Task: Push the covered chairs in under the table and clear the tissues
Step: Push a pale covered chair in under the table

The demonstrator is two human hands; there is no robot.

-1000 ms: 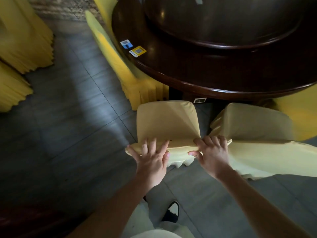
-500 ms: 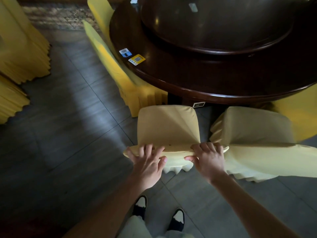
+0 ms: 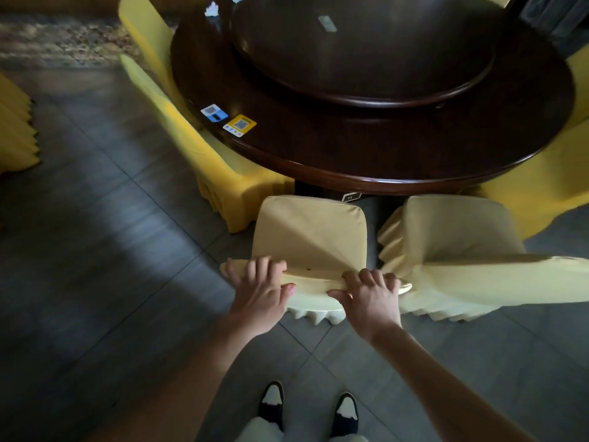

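A chair in a pale yellow cover [image 3: 310, 231] stands in front of me, its seat front just at the rim of the round dark wooden table [image 3: 366, 154]. My left hand [image 3: 259, 290] grips the left end of its backrest top and my right hand [image 3: 369, 293] grips the right end. A second covered chair [image 3: 452, 237] stands just to its right, seat partly out from the table. Small white tissues [image 3: 212, 9] lie on the far left of the tabletop.
A raised dark turntable [image 3: 363, 49] fills the table's middle. Two QR stickers [image 3: 228, 119] lie near the table's left rim. Brighter yellow covered chairs [image 3: 204, 148] are tucked in at left and right. More yellow covers [image 3: 14, 132] stand at the far left. My shoes [image 3: 271, 401] are on grey tiles.
The chair I hold has slid forward towards the table, and I have stepped after it. Both hands keep their grip on the backrest; more of the tabletop shows.
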